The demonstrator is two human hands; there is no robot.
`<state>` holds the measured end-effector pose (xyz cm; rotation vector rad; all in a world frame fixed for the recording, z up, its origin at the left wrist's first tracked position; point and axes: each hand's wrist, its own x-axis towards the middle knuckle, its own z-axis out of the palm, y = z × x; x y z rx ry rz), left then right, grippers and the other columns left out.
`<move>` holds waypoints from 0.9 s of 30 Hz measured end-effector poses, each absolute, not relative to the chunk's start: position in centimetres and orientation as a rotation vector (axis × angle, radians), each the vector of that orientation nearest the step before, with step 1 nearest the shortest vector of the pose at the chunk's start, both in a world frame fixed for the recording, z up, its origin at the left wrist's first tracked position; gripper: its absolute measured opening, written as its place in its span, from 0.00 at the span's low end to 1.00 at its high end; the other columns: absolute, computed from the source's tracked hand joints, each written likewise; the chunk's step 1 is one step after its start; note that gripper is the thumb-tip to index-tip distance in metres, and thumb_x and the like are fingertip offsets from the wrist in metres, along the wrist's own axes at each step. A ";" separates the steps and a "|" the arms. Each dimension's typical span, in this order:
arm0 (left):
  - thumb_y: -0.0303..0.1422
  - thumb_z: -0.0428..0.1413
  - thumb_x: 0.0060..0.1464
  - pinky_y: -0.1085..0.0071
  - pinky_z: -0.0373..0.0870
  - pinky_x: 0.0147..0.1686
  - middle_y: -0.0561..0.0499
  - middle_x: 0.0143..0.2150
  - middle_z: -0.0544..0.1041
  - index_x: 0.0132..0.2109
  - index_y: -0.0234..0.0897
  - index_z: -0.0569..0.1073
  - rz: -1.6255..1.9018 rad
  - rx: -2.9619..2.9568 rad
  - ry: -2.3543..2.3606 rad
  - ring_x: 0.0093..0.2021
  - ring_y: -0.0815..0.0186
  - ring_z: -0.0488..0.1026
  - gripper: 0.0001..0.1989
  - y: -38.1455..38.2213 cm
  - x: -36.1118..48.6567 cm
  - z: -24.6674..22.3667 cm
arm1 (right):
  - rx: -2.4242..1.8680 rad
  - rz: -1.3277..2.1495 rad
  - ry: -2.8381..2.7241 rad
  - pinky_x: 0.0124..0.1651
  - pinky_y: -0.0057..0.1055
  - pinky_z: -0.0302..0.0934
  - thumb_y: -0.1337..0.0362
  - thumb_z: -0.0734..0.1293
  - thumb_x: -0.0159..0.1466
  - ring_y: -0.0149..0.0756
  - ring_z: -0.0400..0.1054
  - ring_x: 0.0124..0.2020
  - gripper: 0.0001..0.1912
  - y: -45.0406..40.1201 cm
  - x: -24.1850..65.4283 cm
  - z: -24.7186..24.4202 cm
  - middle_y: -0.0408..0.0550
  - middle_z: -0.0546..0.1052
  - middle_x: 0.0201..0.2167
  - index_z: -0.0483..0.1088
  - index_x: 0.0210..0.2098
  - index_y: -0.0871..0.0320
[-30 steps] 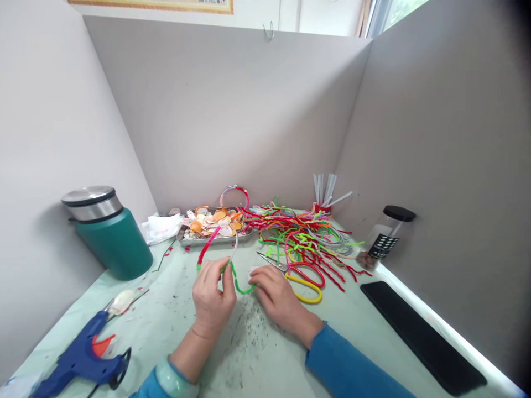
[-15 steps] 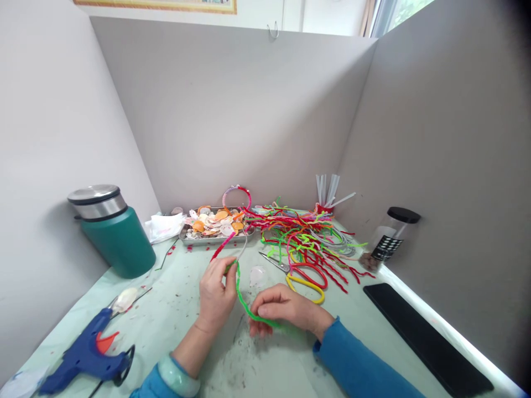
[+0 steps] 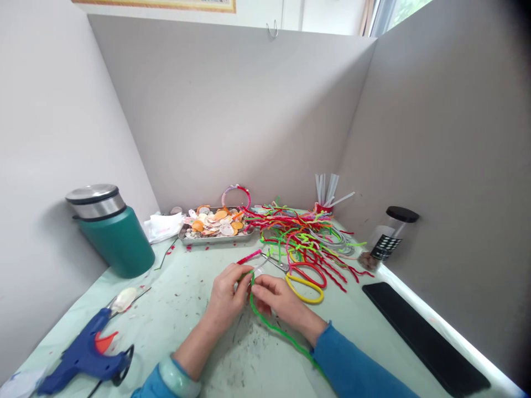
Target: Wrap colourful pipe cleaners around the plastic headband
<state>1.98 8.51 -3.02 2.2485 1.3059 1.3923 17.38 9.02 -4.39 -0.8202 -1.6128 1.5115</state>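
Note:
My left hand (image 3: 229, 292) is closed in a pinch on a thin hoop, whose pink-wrapped end (image 3: 249, 257) sticks out beyond the fingers. A green pipe cleaner (image 3: 276, 330) runs from the fingertips down toward my right sleeve. My right hand (image 3: 279, 298) is close beside the left, thumb and forefinger closed at the upper part of the green pipe cleaner. The exact spot where it grips is partly hidden by the fingers. Just beyond the right hand lie scissors (image 3: 305, 291) with one red and one yellow handle.
Behind are a metal tray (image 3: 215, 240) of shells and a heap of coloured pipe cleaners (image 3: 298, 226). To the left stand a green flask (image 3: 118, 240) and a blue glue gun (image 3: 85, 354). A clear jar (image 3: 386, 243) and a black slab (image 3: 423, 337) are at right.
My left hand has moved right with the hoop, its pink end swinging right and down. My right hand has risen to meet the left, and the green pipe cleaner's tail now trails toward my right sleeve.

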 end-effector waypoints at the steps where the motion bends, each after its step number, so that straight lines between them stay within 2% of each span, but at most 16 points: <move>1: 0.29 0.49 0.56 0.71 0.68 0.35 0.48 0.33 0.75 0.38 0.36 0.73 1.384 2.237 1.297 0.34 0.66 0.72 0.08 8.5 2.0 -3.0 | -0.842 1.492 -1.598 0.21 0.23 0.50 0.57 0.63 0.60 0.25 0.56 0.17 0.12 9.0 17.2 -4.4 0.37 0.64 0.17 0.64 0.27 0.59; 7: 0.29 0.49 0.56 0.70 0.69 0.38 0.48 0.37 0.76 0.42 0.37 0.72 1.300 2.155 1.322 0.38 0.65 0.73 0.09 8.6 2.2 -3.4 | -0.898 1.414 -1.569 0.20 0.23 0.47 0.56 0.64 0.59 0.24 0.53 0.16 0.16 8.7 16.8 -4.3 0.36 0.61 0.13 0.60 0.21 0.59; 10: 0.29 0.49 0.55 0.71 0.69 0.35 0.49 0.34 0.76 0.38 0.37 0.72 1.284 2.143 1.360 0.35 0.66 0.73 0.07 8.6 2.2 -3.4 | -0.879 1.431 -1.577 0.18 0.22 0.46 0.57 0.63 0.59 0.23 0.51 0.15 0.17 8.5 17.0 -4.2 0.36 0.59 0.12 0.59 0.19 0.59; 13: 0.29 0.49 0.55 0.71 0.68 0.33 0.50 0.32 0.75 0.35 0.36 0.72 1.257 2.177 1.376 0.32 0.66 0.72 0.07 8.6 2.2 -3.4 | -0.856 1.507 -1.515 0.15 0.21 0.44 0.57 0.63 0.59 0.22 0.50 0.12 0.15 8.6 17.3 -4.2 0.35 0.60 0.11 0.62 0.21 0.59; 16: 0.28 0.48 0.55 0.71 0.68 0.34 0.49 0.33 0.75 0.37 0.36 0.72 1.233 2.249 1.356 0.34 0.66 0.72 0.07 8.6 2.2 -3.5 | -0.823 1.579 -1.402 0.13 0.21 0.40 0.57 0.63 0.59 0.21 0.49 0.10 0.14 8.8 17.3 -4.5 0.35 0.60 0.11 0.66 0.24 0.60; 20: 0.27 0.49 0.54 0.70 0.67 0.35 0.49 0.32 0.73 0.38 0.36 0.71 1.184 2.397 1.302 0.35 0.65 0.70 0.07 8.4 2.2 -3.6 | -0.781 1.629 -1.325 0.12 0.22 0.37 0.57 0.64 0.59 0.21 0.46 0.09 0.15 9.0 17.2 -4.8 0.34 0.59 0.09 0.64 0.21 0.60; 23: 0.28 0.49 0.55 0.69 0.66 0.35 0.49 0.30 0.73 0.37 0.36 0.72 1.219 2.433 1.313 0.34 0.65 0.69 0.07 8.3 2.2 -3.5 | -0.767 1.632 -1.341 0.12 0.22 0.37 0.55 0.64 0.59 0.20 0.47 0.08 0.18 9.0 17.2 -4.6 0.35 0.61 0.09 0.62 0.19 0.60; 27: 0.29 0.49 0.54 0.70 0.66 0.32 0.49 0.28 0.73 0.32 0.36 0.72 1.287 2.356 1.369 0.32 0.66 0.69 0.08 8.3 2.2 -3.2 | -0.810 1.663 -1.357 0.12 0.22 0.40 0.49 0.61 0.59 0.22 0.51 0.08 0.21 9.2 17.4 -4.4 0.38 0.66 0.10 0.64 0.22 0.60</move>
